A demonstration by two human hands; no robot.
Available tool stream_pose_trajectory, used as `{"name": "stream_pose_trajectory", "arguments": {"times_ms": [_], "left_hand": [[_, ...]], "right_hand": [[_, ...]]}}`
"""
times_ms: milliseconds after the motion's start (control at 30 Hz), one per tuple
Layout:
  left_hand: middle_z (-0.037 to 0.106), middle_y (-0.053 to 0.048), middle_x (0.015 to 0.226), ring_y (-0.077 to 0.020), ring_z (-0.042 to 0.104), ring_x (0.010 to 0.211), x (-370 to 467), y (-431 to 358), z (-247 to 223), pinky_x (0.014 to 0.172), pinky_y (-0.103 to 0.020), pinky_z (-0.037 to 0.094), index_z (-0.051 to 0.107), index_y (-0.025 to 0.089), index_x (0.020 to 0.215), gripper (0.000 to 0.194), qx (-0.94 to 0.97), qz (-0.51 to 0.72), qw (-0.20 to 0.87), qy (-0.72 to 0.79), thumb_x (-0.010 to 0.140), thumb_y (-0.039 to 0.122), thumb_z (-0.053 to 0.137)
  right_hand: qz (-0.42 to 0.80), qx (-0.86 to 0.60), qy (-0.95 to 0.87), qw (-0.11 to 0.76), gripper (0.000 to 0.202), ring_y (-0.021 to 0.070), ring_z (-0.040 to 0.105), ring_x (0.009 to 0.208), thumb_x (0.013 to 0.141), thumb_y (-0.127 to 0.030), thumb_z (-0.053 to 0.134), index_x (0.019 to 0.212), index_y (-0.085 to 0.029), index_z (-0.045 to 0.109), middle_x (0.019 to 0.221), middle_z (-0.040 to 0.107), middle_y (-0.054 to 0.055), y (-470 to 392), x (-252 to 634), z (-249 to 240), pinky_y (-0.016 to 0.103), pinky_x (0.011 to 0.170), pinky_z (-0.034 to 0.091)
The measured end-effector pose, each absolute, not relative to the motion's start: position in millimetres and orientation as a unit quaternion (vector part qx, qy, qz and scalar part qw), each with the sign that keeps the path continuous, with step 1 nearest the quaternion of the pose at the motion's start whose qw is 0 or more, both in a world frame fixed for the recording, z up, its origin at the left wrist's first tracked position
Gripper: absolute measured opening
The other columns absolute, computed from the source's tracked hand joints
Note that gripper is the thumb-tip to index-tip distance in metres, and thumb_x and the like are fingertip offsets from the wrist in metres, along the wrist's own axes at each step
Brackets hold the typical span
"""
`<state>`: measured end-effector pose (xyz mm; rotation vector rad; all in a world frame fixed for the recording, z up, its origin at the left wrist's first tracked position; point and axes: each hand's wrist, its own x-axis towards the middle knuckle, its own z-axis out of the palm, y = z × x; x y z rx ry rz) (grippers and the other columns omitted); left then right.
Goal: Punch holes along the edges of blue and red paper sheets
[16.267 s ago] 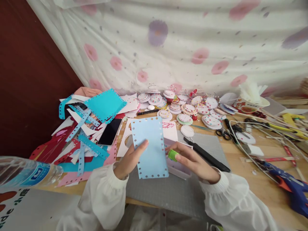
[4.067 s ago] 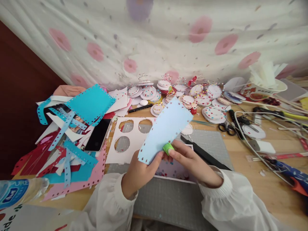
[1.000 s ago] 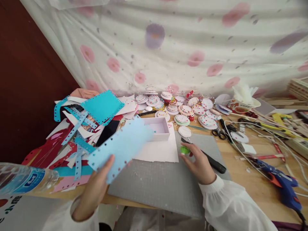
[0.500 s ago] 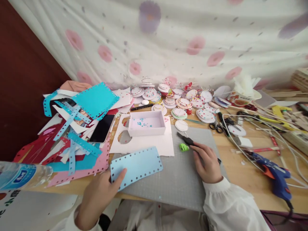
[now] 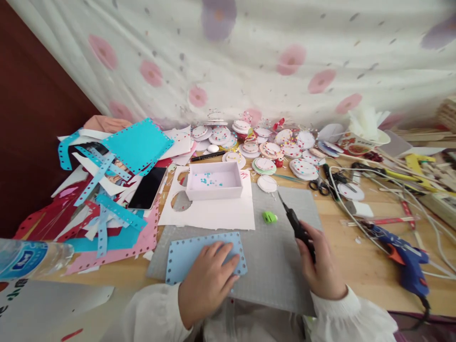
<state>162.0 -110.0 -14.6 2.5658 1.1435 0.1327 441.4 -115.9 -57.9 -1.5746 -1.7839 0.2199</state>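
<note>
My left hand (image 5: 211,275) lies flat over a light blue card (image 5: 185,251) with punched flower-shaped holes along its edges, pressing it to the grey cutting mat (image 5: 263,266). In my right hand (image 5: 322,263) is a black craft knife (image 5: 295,225), its blade tipped up and to the left, clear of the card. Between the knife and the white box, a small green craft punch (image 5: 270,217) rests on the mat. A shallow white box (image 5: 215,190) holding tiny blue punched bits sits on a white sheet (image 5: 213,214) with round cut-outs.
Left are a phone (image 5: 147,187), heaped paper scraps (image 5: 103,204) and a water bottle (image 5: 33,259). Decorated paper discs (image 5: 272,149) line the back. To the right lie scissors (image 5: 319,186), a blue glue gun (image 5: 402,256) and white cables (image 5: 337,199).
My left hand has gone from holding the card's left edge to lying flat on it, and the card has come down onto the mat. The knife is now gripped, its blade raised.
</note>
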Motion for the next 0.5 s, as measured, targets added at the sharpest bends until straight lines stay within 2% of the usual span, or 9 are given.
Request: {"name": "stream_pose_trajectory", "arguments": {"times_ms": [67, 133, 233, 300, 400, 500], "left_hand": [[0.058, -0.009, 0.120, -0.0291, 0.053, 0.110, 165.9, -111.2, -16.3, 0.089, -0.048, 0.049, 0.059, 0.020, 0.107, 0.020, 0.892, 0.052, 0.177, 0.413, 0.087, 0.022, 0.057], [0.058, -0.008, 0.115, -0.0297, 0.052, 0.110, 168.6, -112.1, -20.8, 0.093, -0.052, 0.046, 0.060, 0.019, 0.101, 0.016, 0.890, 0.068, 0.176, 0.416, 0.085, 0.019, 0.060], [0.055, -0.010, 0.121, -0.0322, 0.043, 0.124, 174.5, -115.4, -33.9, 0.104, -0.058, 0.036, 0.058, 0.019, 0.110, 0.025, 0.881, 0.108, 0.172, 0.428, 0.085, 0.017, 0.059], [0.050, -0.014, 0.130, -0.0323, 0.036, 0.131, 180.2, -119.9, -44.1, 0.108, -0.057, 0.034, 0.053, 0.015, 0.119, 0.033, 0.864, 0.135, 0.172, 0.454, 0.087, 0.019, 0.056], [0.044, -0.019, 0.137, -0.0315, 0.034, 0.133, 188.4, -127.6, -55.1, 0.107, -0.053, 0.038, 0.045, 0.008, 0.128, 0.041, 0.836, 0.168, 0.169, 0.494, 0.090, 0.023, 0.053], [0.043, -0.019, 0.140, -0.0289, 0.034, 0.135, 191.5, -132.7, -57.3, 0.106, -0.049, 0.042, 0.039, 0.006, 0.133, 0.045, 0.822, 0.190, 0.167, 0.509, 0.092, 0.021, 0.048]], "right_hand": [[0.170, -0.630, -0.665, 0.364, 0.043, 0.0186, 0.060, 0.075, 0.094, -0.025, 0.041, 0.137, -0.019, 0.035, 0.095, 0.058, 0.009, -140.7, 433.8, -50.3, 0.033, 0.070, 0.052], [0.242, -0.640, -0.643, 0.343, 0.043, 0.0158, 0.058, 0.064, 0.096, -0.027, 0.038, 0.138, -0.020, 0.035, 0.083, 0.058, 0.006, -165.2, 423.3, -45.3, 0.027, 0.060, 0.052], [0.307, -0.632, -0.635, 0.322, 0.043, 0.0141, 0.057, 0.054, 0.096, -0.030, 0.038, 0.138, -0.022, 0.037, 0.074, 0.060, 0.003, -195.0, 403.2, -42.9, 0.023, 0.050, 0.050], [0.329, -0.642, -0.623, 0.303, 0.043, 0.0125, 0.056, 0.048, 0.098, -0.028, 0.034, 0.140, -0.024, 0.037, 0.069, 0.059, 0.001, -207.9, 389.4, -43.0, 0.021, 0.048, 0.050], [0.338, -0.633, -0.641, 0.275, 0.045, 0.0110, 0.058, 0.049, 0.098, -0.025, 0.029, 0.143, -0.027, 0.032, 0.079, 0.063, 0.003, -215.6, 374.8, -41.8, 0.020, 0.049, 0.051], [0.323, -0.613, -0.679, 0.242, 0.049, 0.0128, 0.065, 0.057, 0.098, -0.021, 0.028, 0.146, -0.028, 0.025, 0.093, 0.063, 0.007, -211.7, 370.9, -38.1, 0.021, 0.050, 0.053]]}}
